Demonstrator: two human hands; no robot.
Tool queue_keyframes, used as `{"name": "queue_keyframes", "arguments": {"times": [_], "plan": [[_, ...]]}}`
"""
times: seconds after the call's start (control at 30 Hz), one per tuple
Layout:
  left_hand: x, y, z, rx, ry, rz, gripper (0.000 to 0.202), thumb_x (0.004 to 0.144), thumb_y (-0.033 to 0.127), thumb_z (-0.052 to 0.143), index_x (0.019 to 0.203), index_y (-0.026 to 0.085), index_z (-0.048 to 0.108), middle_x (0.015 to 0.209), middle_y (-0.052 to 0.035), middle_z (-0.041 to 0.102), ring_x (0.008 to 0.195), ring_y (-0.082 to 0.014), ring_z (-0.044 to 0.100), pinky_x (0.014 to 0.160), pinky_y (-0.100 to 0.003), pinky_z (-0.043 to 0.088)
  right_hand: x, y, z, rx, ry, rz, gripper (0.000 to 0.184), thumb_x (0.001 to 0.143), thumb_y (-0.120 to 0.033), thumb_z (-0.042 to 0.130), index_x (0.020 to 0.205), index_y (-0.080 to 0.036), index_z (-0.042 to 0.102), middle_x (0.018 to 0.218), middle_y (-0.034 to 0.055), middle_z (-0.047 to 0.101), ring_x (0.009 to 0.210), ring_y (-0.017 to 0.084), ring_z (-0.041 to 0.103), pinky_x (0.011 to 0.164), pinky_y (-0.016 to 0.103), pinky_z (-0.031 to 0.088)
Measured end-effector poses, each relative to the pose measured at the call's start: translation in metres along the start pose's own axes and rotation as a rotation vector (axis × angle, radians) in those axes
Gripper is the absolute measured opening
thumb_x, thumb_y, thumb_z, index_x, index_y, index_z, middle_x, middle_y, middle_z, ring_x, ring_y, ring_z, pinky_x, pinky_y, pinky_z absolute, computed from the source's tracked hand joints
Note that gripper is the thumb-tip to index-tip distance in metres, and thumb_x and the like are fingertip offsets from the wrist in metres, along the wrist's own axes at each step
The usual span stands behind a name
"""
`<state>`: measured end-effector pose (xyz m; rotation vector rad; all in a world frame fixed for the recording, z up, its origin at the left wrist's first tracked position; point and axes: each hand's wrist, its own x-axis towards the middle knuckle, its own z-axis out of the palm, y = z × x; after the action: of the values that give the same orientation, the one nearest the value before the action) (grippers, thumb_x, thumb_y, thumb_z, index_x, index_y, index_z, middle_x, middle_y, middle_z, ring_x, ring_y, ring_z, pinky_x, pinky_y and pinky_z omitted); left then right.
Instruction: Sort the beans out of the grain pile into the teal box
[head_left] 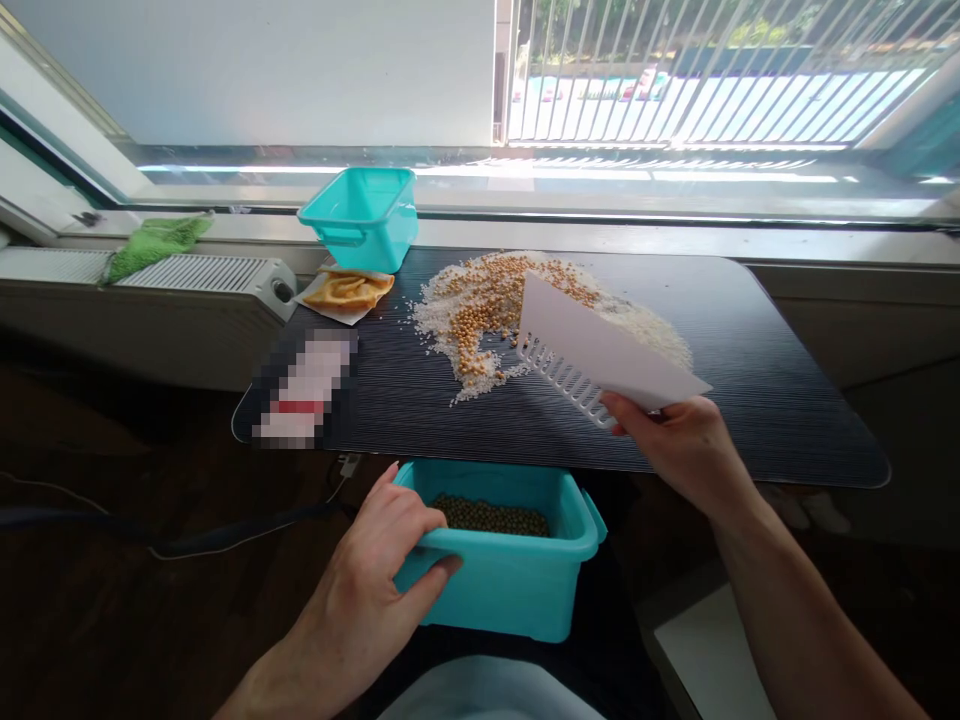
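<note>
My right hand (686, 440) grips a white slotted plastic sheet (600, 345) by its lower right edge, tilted over the table. Behind and beneath the sheet spread white rice-like grains (439, 305) and a band of round yellow-brown peas or beans (487, 295); the sheet hides part of the pile. My left hand (401, 555) clasps the left rim of a turquoise plastic bin (506, 585), thumb outside and fingers over the edge. Small round greenish beans or peas (491, 515) cover the floor of this bin, which sits just below the table's front edge.
A second turquoise bin (401, 225) stands at the back left of the dark table (765, 380). Near it lie a folded yellow cloth (349, 290) and a blurred-out flat object (307, 390). A green cloth (157, 245) rests on the radiator (202, 275). Cables (247, 535) hang at left.
</note>
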<state>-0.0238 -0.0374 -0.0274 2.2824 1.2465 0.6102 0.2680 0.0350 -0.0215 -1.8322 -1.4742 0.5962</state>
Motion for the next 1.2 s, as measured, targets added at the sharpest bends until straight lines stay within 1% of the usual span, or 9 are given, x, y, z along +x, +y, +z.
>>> {"name": "queue_keyframes", "arguments": {"times": [0.07,0.13,0.3,0.4,0.6,0.73,0.93,1.03,1.2], "plan": [[0.0,-0.001,0.001,-0.004,0.005,-0.008,0.014,0.082,0.009,0.056,0.09,0.019,0.051,0.081,0.002,0.055,0.083,-0.0138,0.054,0.114,-0.046,0.022,0.003,-0.004,0.008,-0.016,-0.041,-0.049,0.03,0.071,-0.037,0.063,0.047,-0.019,0.063,0.048,-0.0004,0.064,0.049,0.019,0.063,0.044,0.024,0.044],[0.0,-0.001,0.001,-0.007,0.007,-0.013,0.014,0.081,0.009,0.056,0.089,0.019,0.051,0.081,0.0021,0.055,0.083,-0.0138,0.054,0.114,-0.047,0.022,0.005,-0.004,0.013,-0.008,-0.061,-0.094,0.028,0.072,-0.035,0.062,0.051,-0.018,0.065,0.049,-0.0005,0.064,0.05,0.019,0.062,0.045,0.024,0.044],[0.0,-0.003,0.001,-0.004,-0.004,-0.006,0.017,0.08,0.008,0.057,0.09,0.02,0.05,0.081,0.0019,0.055,0.084,-0.0142,0.053,0.113,-0.047,0.023,0.001,-0.002,0.012,0.068,-0.113,-0.147,0.021,0.074,-0.032,0.061,0.077,-0.016,0.075,0.067,0.0017,0.072,0.064,0.021,0.067,0.053,0.025,0.05],[0.001,-0.003,0.001,-0.011,-0.002,-0.011,0.017,0.081,0.009,0.057,0.09,0.02,0.05,0.081,0.0017,0.055,0.084,-0.0143,0.053,0.113,-0.047,0.023,-0.002,-0.001,0.008,0.091,-0.156,-0.156,0.022,0.074,-0.032,0.063,0.086,-0.018,0.075,0.076,0.0023,0.074,0.07,0.022,0.069,0.058,0.027,0.053],[0.001,-0.001,0.001,-0.016,0.006,-0.031,0.013,0.081,0.01,0.057,0.087,0.02,0.05,0.079,0.0019,0.055,0.083,-0.0146,0.054,0.113,-0.048,0.023,-0.003,0.001,0.008,0.098,-0.143,-0.151,0.023,0.075,-0.03,0.064,0.09,-0.018,0.075,0.082,0.0026,0.075,0.076,0.024,0.07,0.064,0.028,0.055],[0.001,-0.001,0.001,-0.013,0.008,-0.027,0.012,0.082,0.011,0.056,0.088,0.02,0.051,0.08,0.0013,0.056,0.084,-0.0151,0.054,0.112,-0.047,0.024,-0.004,0.001,0.008,0.106,-0.196,-0.176,0.026,0.075,-0.028,0.064,0.097,-0.018,0.074,0.087,0.0024,0.075,0.078,0.024,0.07,0.066,0.029,0.056],[0.001,-0.001,0.0,-0.006,0.001,-0.036,0.012,0.081,0.011,0.056,0.088,0.02,0.051,0.08,0.0015,0.056,0.083,-0.0153,0.054,0.112,-0.049,0.025,-0.006,-0.002,0.003,0.082,-0.192,-0.151,0.025,0.075,-0.029,0.064,0.095,-0.019,0.074,0.077,0.0023,0.075,0.072,0.023,0.07,0.059,0.027,0.055],[0.001,-0.001,0.0,-0.006,-0.005,-0.039,0.011,0.081,0.012,0.056,0.087,0.02,0.051,0.079,0.0016,0.057,0.083,-0.0153,0.054,0.112,-0.05,0.025,-0.007,-0.004,0.002,0.083,-0.207,-0.146,0.024,0.075,-0.029,0.064,0.094,-0.018,0.075,0.076,0.0023,0.075,0.071,0.023,0.07,0.058,0.027,0.055],[0.001,-0.001,0.0,0.0,-0.007,-0.04,0.009,0.082,0.013,0.055,0.088,0.02,0.054,0.079,0.0013,0.058,0.084,-0.0161,0.056,0.111,-0.051,0.026,-0.012,-0.005,-0.003,0.103,-0.274,-0.17,0.025,0.075,-0.029,0.065,0.096,-0.019,0.074,0.089,0.0022,0.075,0.08,0.025,0.07,0.069,0.031,0.057]]}}
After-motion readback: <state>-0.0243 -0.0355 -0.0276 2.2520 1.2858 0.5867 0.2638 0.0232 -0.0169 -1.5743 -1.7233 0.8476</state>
